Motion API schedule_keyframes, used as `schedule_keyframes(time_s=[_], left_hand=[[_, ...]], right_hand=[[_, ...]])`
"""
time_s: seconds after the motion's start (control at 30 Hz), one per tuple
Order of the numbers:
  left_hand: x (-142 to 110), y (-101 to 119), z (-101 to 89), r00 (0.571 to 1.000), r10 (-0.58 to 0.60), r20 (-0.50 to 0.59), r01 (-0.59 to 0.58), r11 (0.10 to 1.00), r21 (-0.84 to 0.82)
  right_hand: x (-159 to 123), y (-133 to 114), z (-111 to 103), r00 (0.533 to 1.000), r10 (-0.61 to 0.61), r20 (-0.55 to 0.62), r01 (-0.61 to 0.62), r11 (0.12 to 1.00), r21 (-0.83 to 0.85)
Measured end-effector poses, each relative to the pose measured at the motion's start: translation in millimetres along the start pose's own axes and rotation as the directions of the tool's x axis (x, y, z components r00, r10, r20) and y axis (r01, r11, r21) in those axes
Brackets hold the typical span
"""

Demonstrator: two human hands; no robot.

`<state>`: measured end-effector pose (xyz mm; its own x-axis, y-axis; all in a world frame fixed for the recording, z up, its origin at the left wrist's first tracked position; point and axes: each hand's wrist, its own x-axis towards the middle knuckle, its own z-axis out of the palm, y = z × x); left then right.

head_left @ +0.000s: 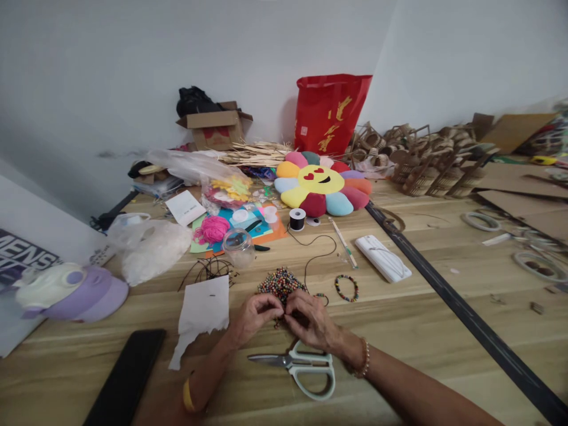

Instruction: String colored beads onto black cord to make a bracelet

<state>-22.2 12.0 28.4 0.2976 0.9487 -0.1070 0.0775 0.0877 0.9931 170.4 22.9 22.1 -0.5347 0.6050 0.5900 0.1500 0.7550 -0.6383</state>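
Note:
My left hand (pixel 255 316) and my right hand (pixel 313 319) meet fingertip to fingertip at the front edge of a heap of small multicoloured beads (pixel 281 284). Both are closed in a pinch. A thin black cord (pixel 320 255) winds from a black spool (pixel 297 219) down to my right hand, with a few beads on it beside the knuckles. Whatever my left fingertips pinch is too small to make out. Right of the heap lies a beaded bracelet (pixel 347 288). Scissors (pixel 306 367) with pale green handles lie just below my hands.
A torn white paper (pixel 204 307) and a black phone (pixel 126 376) lie to the left. Further back are a clear jar (pixel 238 248), pink yarn (pixel 213 229), a flower cushion (pixel 322 183) and a white power strip (pixel 383 258). A dark strip (pixel 444 290) crosses the table's right side.

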Motion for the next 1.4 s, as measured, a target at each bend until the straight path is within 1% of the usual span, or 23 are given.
schedule_keyframes(time_s=[0.2, 0.3, 0.43, 0.5, 0.67, 0.83, 1.0, 1.13, 1.3, 1.4], left_hand=[[-2, 3, 0.8, 0.998, 0.051, 0.030, -0.052, 0.998, 0.022], [-4, 6, 2.3, 0.996, 0.084, 0.019, -0.085, 0.996, 0.033], [-6, 10, 3.5, 0.997, 0.082, -0.010, -0.082, 0.996, 0.046], [-6, 10, 3.5, 0.996, 0.087, -0.008, -0.086, 0.995, 0.049], [-5, 7, 2.3, 0.995, 0.103, -0.002, -0.103, 0.992, 0.071], [-2, 4, 0.0, 0.994, 0.104, -0.031, -0.101, 0.991, 0.089], [-1, 4, -2.4, 0.996, 0.086, -0.039, -0.079, 0.985, 0.155], [-2, 4, -3.7, 0.994, 0.105, -0.023, -0.097, 0.969, 0.226], [-2, 8, -4.5, 0.988, 0.150, -0.030, -0.128, 0.916, 0.379], [-2, 11, -4.4, 0.988, 0.149, -0.041, -0.114, 0.883, 0.456]], right_hand=[[-2, 1, 1, 1.000, -0.002, -0.001, 0.002, 1.000, 0.030], [-2, 2, 2, 1.000, -0.006, -0.015, 0.006, 0.999, 0.032], [-1, 1, 2, 1.000, -0.022, -0.019, 0.022, 1.000, 0.018], [-1, 1, 2, 0.999, -0.031, -0.021, 0.031, 0.999, 0.008], [-1, 2, 3, 0.998, -0.040, -0.046, 0.040, 0.999, -0.007], [-1, 3, 3, 0.999, -0.029, -0.030, 0.029, 1.000, 0.007], [-2, 6, 3, 1.000, 0.006, -0.027, -0.006, 1.000, 0.009], [-3, 8, 4, 1.000, 0.025, -0.012, -0.025, 1.000, -0.006], [-3, 8, 4, 1.000, 0.031, 0.002, -0.031, 0.999, -0.037], [-4, 9, 4, 0.999, 0.050, -0.012, -0.051, 0.998, -0.042]])
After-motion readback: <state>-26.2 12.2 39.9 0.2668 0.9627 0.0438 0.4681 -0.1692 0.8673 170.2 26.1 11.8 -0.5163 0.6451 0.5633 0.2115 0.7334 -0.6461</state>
